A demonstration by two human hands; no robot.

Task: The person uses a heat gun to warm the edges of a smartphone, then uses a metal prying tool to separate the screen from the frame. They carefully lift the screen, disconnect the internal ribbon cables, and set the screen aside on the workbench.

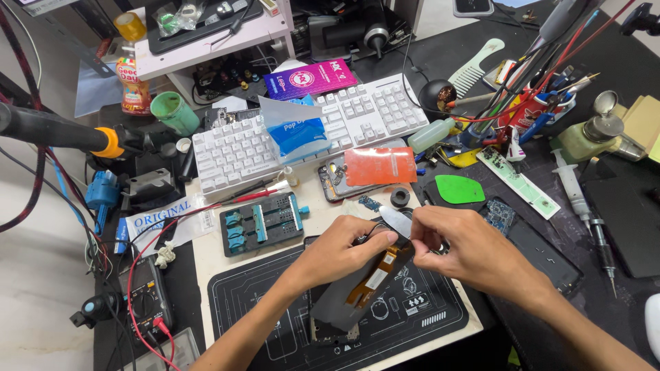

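Note:
My left hand [347, 249] grips the upper end of an opened phone [357, 288] that lies tilted over a black work mat [275, 309]; an orange flex cable shows on the phone's inner side. My right hand [462, 249] pinches a thin flat metal blade [395, 221], its tip at the phone's top edge between my two hands. The blade's handle end is hidden in my fingers.
A white keyboard [309, 130] with a blue tissue pack [297, 134] lies behind. A blue-and-grey board holder [263, 223], an orange-backed phone [378, 168], a green pick [459, 189], a multimeter [146, 292], a syringe [569, 182], a screwdriver [603, 253] and a tool cup [529, 113] surround the mat.

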